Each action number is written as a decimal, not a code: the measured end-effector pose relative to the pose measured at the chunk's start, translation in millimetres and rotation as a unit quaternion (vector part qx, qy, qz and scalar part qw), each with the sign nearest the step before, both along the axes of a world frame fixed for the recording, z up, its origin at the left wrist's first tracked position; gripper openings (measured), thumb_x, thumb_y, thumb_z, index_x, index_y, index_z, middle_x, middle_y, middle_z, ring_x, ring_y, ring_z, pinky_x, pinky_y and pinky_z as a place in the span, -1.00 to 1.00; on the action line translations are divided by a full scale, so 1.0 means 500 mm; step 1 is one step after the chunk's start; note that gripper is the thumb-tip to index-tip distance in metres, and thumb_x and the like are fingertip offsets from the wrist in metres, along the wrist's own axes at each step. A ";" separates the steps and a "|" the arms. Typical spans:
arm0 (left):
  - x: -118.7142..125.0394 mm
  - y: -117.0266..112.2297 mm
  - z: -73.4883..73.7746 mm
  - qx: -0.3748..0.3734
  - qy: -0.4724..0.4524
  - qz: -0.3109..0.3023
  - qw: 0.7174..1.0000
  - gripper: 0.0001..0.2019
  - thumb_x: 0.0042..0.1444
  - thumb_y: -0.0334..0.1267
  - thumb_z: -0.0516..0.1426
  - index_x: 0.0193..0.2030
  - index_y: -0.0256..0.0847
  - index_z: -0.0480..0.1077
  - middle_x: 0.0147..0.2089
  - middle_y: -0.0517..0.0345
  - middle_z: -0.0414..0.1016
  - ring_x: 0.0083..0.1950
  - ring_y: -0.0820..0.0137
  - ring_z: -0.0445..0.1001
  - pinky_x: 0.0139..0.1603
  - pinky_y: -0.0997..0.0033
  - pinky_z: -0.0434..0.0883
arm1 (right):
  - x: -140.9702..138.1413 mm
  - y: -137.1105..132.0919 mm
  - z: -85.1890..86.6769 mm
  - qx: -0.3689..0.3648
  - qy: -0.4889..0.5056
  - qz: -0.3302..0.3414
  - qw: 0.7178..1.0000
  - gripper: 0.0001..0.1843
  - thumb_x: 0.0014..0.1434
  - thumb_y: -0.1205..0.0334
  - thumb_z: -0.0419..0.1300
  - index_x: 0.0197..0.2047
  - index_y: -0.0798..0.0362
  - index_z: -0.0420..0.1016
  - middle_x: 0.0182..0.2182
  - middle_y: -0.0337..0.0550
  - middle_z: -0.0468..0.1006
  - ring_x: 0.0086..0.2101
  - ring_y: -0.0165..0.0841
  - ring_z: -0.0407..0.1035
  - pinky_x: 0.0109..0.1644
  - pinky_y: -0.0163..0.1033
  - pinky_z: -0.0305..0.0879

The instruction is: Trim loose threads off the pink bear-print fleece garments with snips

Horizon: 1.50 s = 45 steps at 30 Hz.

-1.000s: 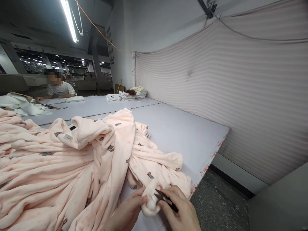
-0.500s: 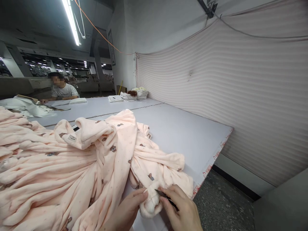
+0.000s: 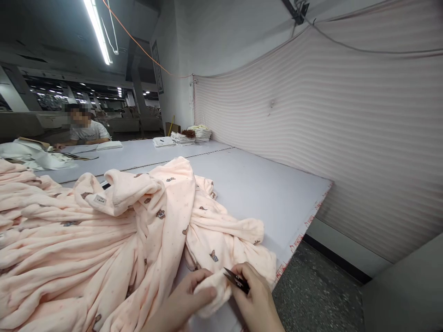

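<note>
A pale pink fleecy garment (image 3: 173, 216) with small printed bears lies in folds over the table, a white label (image 3: 100, 199) showing on it. Near the table's front edge, my left hand (image 3: 194, 295) grips the garment's cuff (image 3: 218, 295) between thumb and fingers. Small black thread snips (image 3: 237, 280) are in my right hand (image 3: 254, 293), their blades pointing left at the cuff's upper edge. Whether the blade tips touch the fabric I cannot tell.
The grey-white table (image 3: 277, 184) has a taped right edge above a dark speckled floor (image 3: 311, 286). Stacks of folded cloth (image 3: 199, 134) stand at the back. A co-worker (image 3: 88, 131) sits across at the far left, beside white fabric pieces (image 3: 38, 154). A striped cloth (image 3: 346, 115) covers the wall.
My left hand has turned the cuff, its thumb now lying across the fabric, and the cuff's opening no longer faces me. The snips' blades now show more clearly, slightly apart.
</note>
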<state>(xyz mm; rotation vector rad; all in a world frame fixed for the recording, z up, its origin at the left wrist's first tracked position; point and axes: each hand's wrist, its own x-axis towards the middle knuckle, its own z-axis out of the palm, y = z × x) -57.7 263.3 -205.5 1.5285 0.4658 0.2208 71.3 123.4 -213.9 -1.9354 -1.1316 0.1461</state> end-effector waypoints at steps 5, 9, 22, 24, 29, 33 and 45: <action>-0.029 0.003 -0.068 0.409 -0.097 0.206 0.884 -0.81 -0.07 -0.45 0.03 -0.30 -0.13 0.29 -0.29 0.11 0.37 -0.16 0.20 0.32 -0.14 0.26 0.27 | -0.008 -0.025 -0.029 -0.036 0.032 0.056 0.997 -0.87 0.00 0.34 0.18 -0.32 -0.03 0.46 -0.42 -0.27 0.50 -0.41 -0.39 0.44 -0.35 -0.40 0.31; -0.034 -0.010 -0.098 0.423 -0.169 0.201 0.867 -0.78 -0.04 -0.48 0.01 -0.28 -0.09 0.21 -0.25 0.12 0.39 -0.16 0.25 0.34 -0.14 0.28 0.30 | -0.027 -0.027 -0.031 0.050 0.042 0.064 0.996 -0.71 0.16 0.19 0.13 -0.04 -0.08 0.48 -0.25 -0.17 0.53 -0.28 -0.36 0.50 -0.25 -0.40 0.38; -0.116 0.137 0.026 0.158 0.032 0.053 0.985 -0.86 -0.03 -0.17 0.01 -0.48 -0.13 0.12 -0.55 0.35 0.17 -0.48 0.43 0.22 -0.43 0.51 0.17 | 0.068 -0.025 -0.109 -0.055 -0.179 -0.127 0.974 -0.53 0.17 0.32 -0.02 0.15 -0.08 0.29 -0.23 -0.14 0.49 -0.44 -0.31 0.46 -0.46 -0.31 0.33; -0.137 0.156 0.021 0.302 0.154 -0.034 0.940 -0.92 -0.07 -0.26 -0.01 -0.52 -0.16 0.19 -0.53 0.29 0.26 -0.43 0.36 0.29 -0.40 0.47 0.14 | 0.085 -0.012 -0.112 -0.101 -0.215 -0.109 0.965 -0.48 0.12 0.40 0.00 0.15 -0.10 0.33 -0.30 -0.16 0.46 -0.54 -0.34 0.39 -0.50 -0.31 0.23; -0.140 0.125 0.032 0.410 0.320 -0.144 0.842 -0.85 -0.18 -0.36 -0.02 -0.48 -0.14 0.36 -0.43 0.13 0.49 -0.38 0.17 0.44 -0.44 0.38 0.07 | 0.111 0.024 -0.093 -0.071 -0.115 -0.085 0.987 -0.69 0.09 0.42 0.07 -0.16 -0.07 0.49 -0.33 -0.19 0.42 -0.40 -0.31 0.40 -0.36 -0.30 0.25; -0.085 0.080 0.101 0.398 0.298 -0.158 0.853 -0.89 -0.17 -0.28 0.07 -0.45 -0.13 0.40 -0.34 0.12 0.50 -0.31 0.14 0.45 -0.40 0.36 0.14 | 0.127 0.028 -0.078 -0.018 -0.027 -0.084 0.996 -0.79 0.21 0.27 0.01 -0.19 0.05 0.45 -0.25 -0.09 0.43 -0.20 -0.24 0.41 -0.18 -0.24 0.34; 0.099 -0.029 -0.100 0.240 -0.088 0.210 0.944 -0.65 -0.06 -0.44 0.01 -0.09 -0.14 0.13 -0.18 0.10 0.40 -0.17 0.30 0.45 -0.12 0.27 0.42 | 0.089 0.026 -0.064 0.012 0.102 -0.121 0.987 -0.78 0.16 0.07 0.08 -0.25 0.02 0.44 -0.31 -0.15 0.55 -0.25 -0.22 0.46 -0.25 -0.27 0.37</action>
